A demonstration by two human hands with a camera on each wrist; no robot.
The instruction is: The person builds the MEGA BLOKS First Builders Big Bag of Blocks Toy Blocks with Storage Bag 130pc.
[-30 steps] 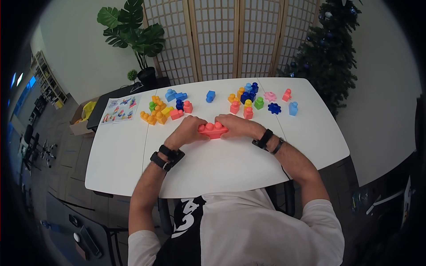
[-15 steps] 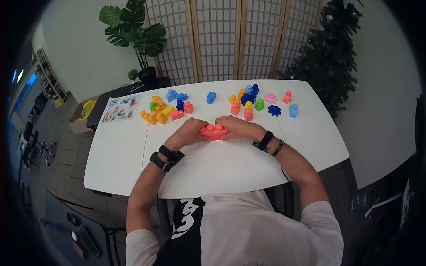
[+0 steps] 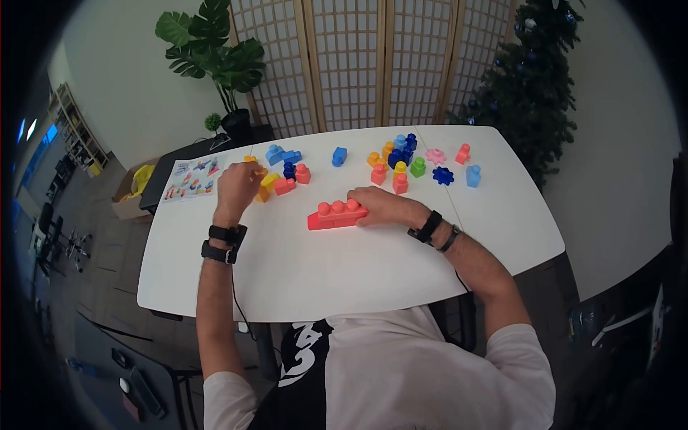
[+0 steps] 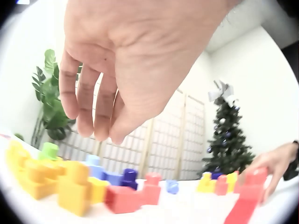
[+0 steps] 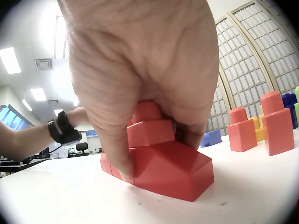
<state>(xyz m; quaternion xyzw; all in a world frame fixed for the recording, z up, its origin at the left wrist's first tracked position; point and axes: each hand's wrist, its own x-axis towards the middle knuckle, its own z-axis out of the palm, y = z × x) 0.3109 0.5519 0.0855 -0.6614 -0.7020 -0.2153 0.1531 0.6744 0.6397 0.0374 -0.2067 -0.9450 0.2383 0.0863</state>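
Note:
A long red block assembly (image 3: pixel 335 217) with studs on top rests on the table. My right hand (image 3: pixel 383 206) grips its right end; in the right wrist view the thumb and fingers straddle the red piece (image 5: pixel 168 163). At the left, my left hand (image 3: pixel 238 188) hovers over the orange blocks (image 3: pixel 263 193), partly covering them in the head view. The left wrist view shows that hand (image 4: pixel 121 70) with fingers hanging loosely, nothing in them, above the orange block (image 4: pixel 74 186), a green one (image 4: pixel 48 151) and a red one (image 4: pixel 123 199).
Blue blocks (image 3: pixel 339 156) lie at the back middle. Further right stand several red, yellow and dark blue blocks, a green block (image 3: pixel 418 167), a dark blue gear-like piece (image 3: pixel 443 175) and a light blue block (image 3: pixel 473 175). A printed sheet (image 3: pixel 192 179) lies at the left.
My left hand has let go of the red assembly and moved left to above the orange blocks. The assembly's left end now shows, while my right hand still grips the right end.

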